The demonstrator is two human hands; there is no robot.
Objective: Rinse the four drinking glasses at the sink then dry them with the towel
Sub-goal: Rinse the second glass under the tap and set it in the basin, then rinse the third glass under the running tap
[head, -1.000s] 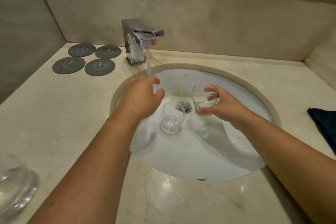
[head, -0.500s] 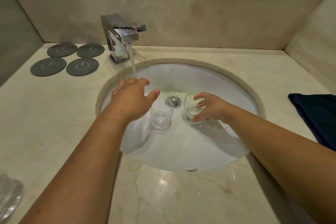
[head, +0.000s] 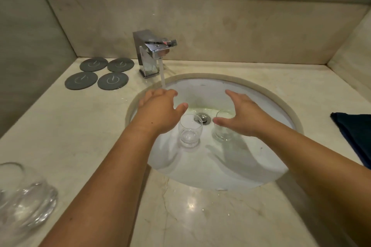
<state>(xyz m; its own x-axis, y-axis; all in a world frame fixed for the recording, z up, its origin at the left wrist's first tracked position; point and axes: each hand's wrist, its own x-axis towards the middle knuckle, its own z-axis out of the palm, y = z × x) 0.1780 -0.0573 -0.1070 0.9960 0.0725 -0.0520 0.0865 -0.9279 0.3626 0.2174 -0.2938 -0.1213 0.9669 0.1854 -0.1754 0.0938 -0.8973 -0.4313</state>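
Two glasses: upright in the sink (head: 220, 166); left glass (head: 189, 129) and right glass (head: 222, 126) flank the drain (head: 203, 118).
Left hand (head: 160, 112): open, empty, fingers at the water stream (head: 162, 75).
Right hand (head: 245, 114): open, empty, above right glass.
Towel (head: 355, 136): on the counter (head: 100, 136), far right.
Technique: I grip one wall firmly, tilt the mouth under the water stream, rotate, empty.

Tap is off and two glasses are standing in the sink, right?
No, the tap is on: the head view shows water running from it into the sink. The rest is right: the left glass and the right glass stand in the sink.
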